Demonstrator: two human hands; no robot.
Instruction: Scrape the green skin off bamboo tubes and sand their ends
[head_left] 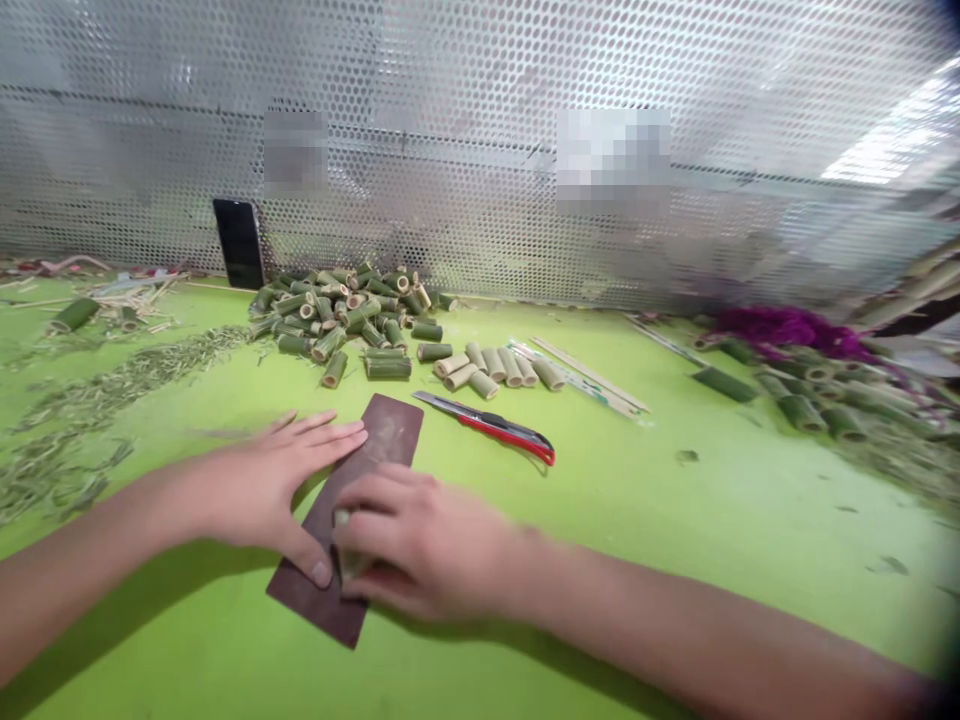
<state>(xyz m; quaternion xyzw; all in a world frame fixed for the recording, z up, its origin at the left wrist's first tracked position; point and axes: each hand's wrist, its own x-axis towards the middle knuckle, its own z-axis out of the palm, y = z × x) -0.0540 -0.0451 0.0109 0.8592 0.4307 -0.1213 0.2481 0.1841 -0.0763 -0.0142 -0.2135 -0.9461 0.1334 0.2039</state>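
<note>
A dark brown strip of sandpaper point(386, 425) lies at a slant on the green table, with a pale dusty patch near its far end. My left hand point(274, 485) rests on its left edge, fingers stretched out and thumb pressed on the strip. In my right hand point(427, 545), slightly blurred, is a short piece of bamboo point(346, 560), held against the sandpaper; the fingers cover most of it. Beyond my right hand lies a red utility knife point(502, 430) with its blade out, pointing left.
A heap of green bamboo pieces point(337, 310) stands at the back, with several peeled pale pieces point(495, 365) beside it. A phone point(240, 243) leans on the perforated metal wall point(465, 150). Green shavings point(97, 400) cover the left; longer bamboo point(817, 400) and purple fibre point(787, 330) lie right.
</note>
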